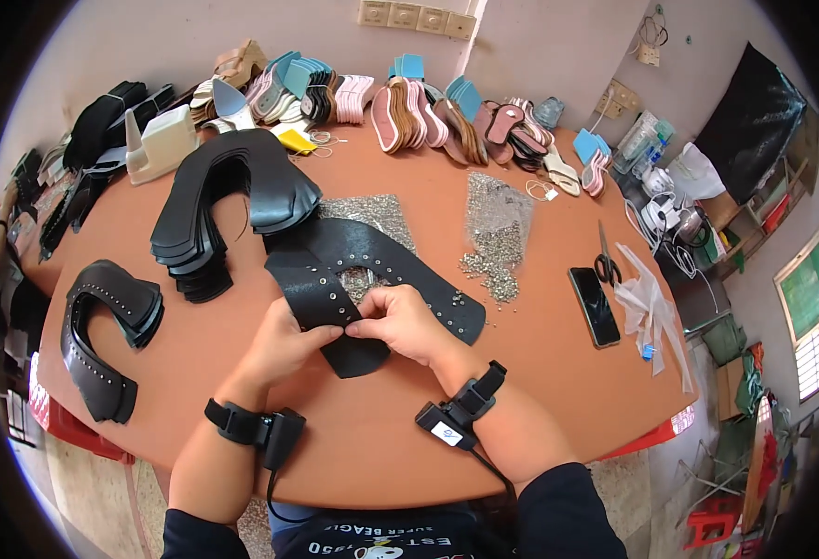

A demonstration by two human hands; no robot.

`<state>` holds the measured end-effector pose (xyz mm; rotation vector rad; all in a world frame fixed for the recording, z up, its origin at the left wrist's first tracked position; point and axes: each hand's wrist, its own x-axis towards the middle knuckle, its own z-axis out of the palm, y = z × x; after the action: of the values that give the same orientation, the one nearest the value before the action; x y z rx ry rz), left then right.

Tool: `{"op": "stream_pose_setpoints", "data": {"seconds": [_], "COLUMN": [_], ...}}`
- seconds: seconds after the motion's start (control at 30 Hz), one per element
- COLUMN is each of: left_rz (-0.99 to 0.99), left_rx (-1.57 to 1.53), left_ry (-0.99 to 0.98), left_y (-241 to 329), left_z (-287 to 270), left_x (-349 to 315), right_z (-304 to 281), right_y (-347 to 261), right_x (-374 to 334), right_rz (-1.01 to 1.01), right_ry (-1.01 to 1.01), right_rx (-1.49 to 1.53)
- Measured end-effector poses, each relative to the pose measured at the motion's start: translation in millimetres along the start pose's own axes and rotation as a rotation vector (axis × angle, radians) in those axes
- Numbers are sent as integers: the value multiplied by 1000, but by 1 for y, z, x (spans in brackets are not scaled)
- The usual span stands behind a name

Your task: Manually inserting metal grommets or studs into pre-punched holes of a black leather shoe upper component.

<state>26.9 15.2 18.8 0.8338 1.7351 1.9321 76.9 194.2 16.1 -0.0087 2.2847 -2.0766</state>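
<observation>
My left hand (281, 337) and my right hand (402, 322) meet at the near middle of the table, thumbs almost touching. Between their pinched fingers is a curved black leather shoe upper (311, 291) with small metal-rimmed holes or studs along it. Partly beneath it lies another section of black leather (419, 275) with a row of studs; whether it is the same piece I cannot tell. A few loose studs rest on its right end. Farther right, a pile of small metal studs (495, 278) spills from a clear plastic bag (491, 207). Another bag of studs (372, 212) lies behind the leather.
A tall stack of black uppers (186, 205) stands left of centre, with studded uppers (88, 326) nearer left. Bundled insoles (400, 116) line the back. At right lie a phone (594, 307), scissors (605, 264) and clear plastic strips (649, 312) on the brown table (363, 447).
</observation>
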Motion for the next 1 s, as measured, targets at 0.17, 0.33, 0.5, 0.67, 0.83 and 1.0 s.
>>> {"op": "stream_pose_setpoints", "data": {"seconds": [0.17,0.33,0.5,0.67,0.83,1.0], "left_rz": [-18,-52,6,-35,-67,-30], "left_rx": [2,52,68,-5,-56,-32], "left_ry": [-14,8,-101,-86,-26,-45], "left_y": [6,3,-6,0,-3,-3], "left_z": [0,0,-6,-5,-7,-5], "left_x": [1,-1,2,0,0,0], "right_z": [2,6,1,-1,1,0], "right_y": [-1,-2,1,1,-1,2], "right_x": [1,-4,-3,-2,-2,-3], "right_rz": [-5,-15,107,262,139,112], "right_ry": [51,39,47,14,-53,-34], "right_rx": [-20,160,131,396,351,307]}}
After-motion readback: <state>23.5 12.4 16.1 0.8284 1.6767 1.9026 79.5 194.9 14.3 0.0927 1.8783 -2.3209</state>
